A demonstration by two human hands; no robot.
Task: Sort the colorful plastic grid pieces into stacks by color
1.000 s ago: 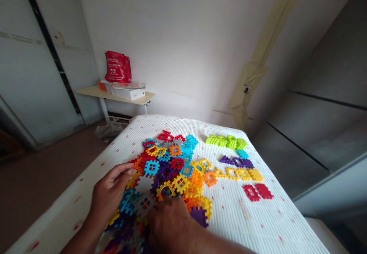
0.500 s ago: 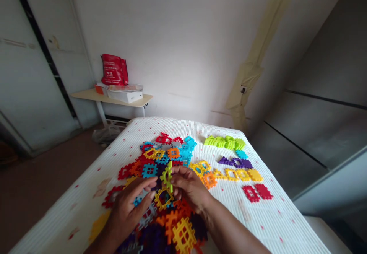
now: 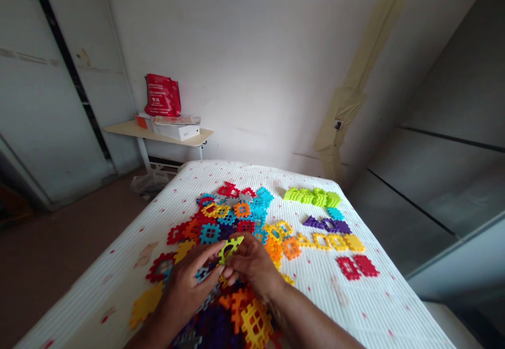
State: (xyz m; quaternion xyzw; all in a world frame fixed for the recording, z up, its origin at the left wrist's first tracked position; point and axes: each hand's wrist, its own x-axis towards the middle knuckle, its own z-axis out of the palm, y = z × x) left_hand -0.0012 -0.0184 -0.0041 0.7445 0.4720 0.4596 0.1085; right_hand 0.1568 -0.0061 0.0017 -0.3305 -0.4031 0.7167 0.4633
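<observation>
Now, lime piece (image 3: 232,248): up over the coloured pile (image 3: 210,232), lower centre of the frame!
Right hand (image 3: 257,267): pinching it.
Left hand (image 3: 188,280): fingertips at its edge, gripping or not I can't tell.
Lime row (image 3: 311,196): right of centre.

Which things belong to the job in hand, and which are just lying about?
The job:
lime-green toothed plastic piece, in the right hand, left hand at its edge
mixed heap of multicoloured toothed plastic pieces
lime-green, blue, purple, yellow and red toothed plastic groups at right

Likely lying about:
red printed bag
white rectangular box
crumpled translucent plastic bag
</observation>
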